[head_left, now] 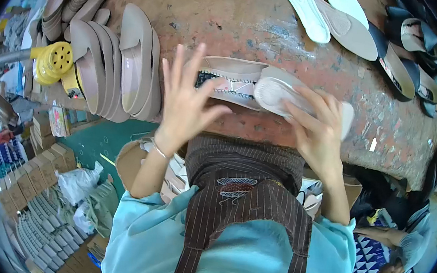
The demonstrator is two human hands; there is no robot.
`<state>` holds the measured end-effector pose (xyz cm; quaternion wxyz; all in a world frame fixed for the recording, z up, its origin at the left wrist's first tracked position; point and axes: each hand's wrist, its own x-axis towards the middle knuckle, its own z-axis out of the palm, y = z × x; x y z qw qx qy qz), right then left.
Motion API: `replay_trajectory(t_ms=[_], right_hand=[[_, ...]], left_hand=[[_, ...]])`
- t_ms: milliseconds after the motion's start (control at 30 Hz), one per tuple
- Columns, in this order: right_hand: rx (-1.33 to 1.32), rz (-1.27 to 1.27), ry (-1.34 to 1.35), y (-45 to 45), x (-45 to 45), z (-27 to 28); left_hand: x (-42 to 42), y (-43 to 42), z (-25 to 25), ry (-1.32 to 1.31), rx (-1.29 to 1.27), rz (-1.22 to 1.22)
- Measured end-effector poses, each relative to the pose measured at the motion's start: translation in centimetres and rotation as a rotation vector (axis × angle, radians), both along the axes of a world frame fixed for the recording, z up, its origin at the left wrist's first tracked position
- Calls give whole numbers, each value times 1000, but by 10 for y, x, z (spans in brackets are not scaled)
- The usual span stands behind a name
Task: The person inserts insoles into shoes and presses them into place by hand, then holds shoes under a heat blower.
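On the worn workbench in front of me lies a beige shoe (237, 64), its opening facing up. Stitching and a dark lining patch show inside it. A pale insole (271, 93) with a ribbed round pad lies partly over the shoe's right part. My right hand (320, 123) grips this insole, fingers on top; its far end shows past the knuckles. Over the shoe's left end is my left hand (185, 101), fingers spread and holding nothing. Its fingertips are slightly blurred, and I cannot tell whether they touch the shoe.
Nested beige shoes (138, 64) stand left, beside a yellow round fitting (55, 60) on a metal arm. Loose insoles (342, 21) lie at the back right, near black open shoes (396, 70). The workbench's front edge (261, 137) is close to my apron. Another person (404, 244) is low right.
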<state>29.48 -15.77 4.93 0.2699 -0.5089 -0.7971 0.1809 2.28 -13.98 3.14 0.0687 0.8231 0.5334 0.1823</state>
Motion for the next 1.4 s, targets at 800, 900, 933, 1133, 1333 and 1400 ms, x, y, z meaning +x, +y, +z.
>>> replay_trajectory(t_ms=[800, 900, 933, 1133, 1333, 1400], right_hand=[[-98, 468, 128, 18, -124, -79], [-59, 610, 156, 21, -129, -89], [-54, 645, 163, 20, -132, -90], [-58, 412, -125, -2, -131, -78], [66, 277, -309, -17, -111, -52], [15, 293, -368, -8, -112, -58]], left_hand=[[-41, -41, -95, -965, -187, -6], [-47, -33, -89, -870, -191, -38], [-50, -30, -86, -813, -169, -60], [-43, -31, -86, -813, -98, 39], [-38, -41, -79, -816, -19, 124], [-38, -44, -92, -891, -16, 127]])
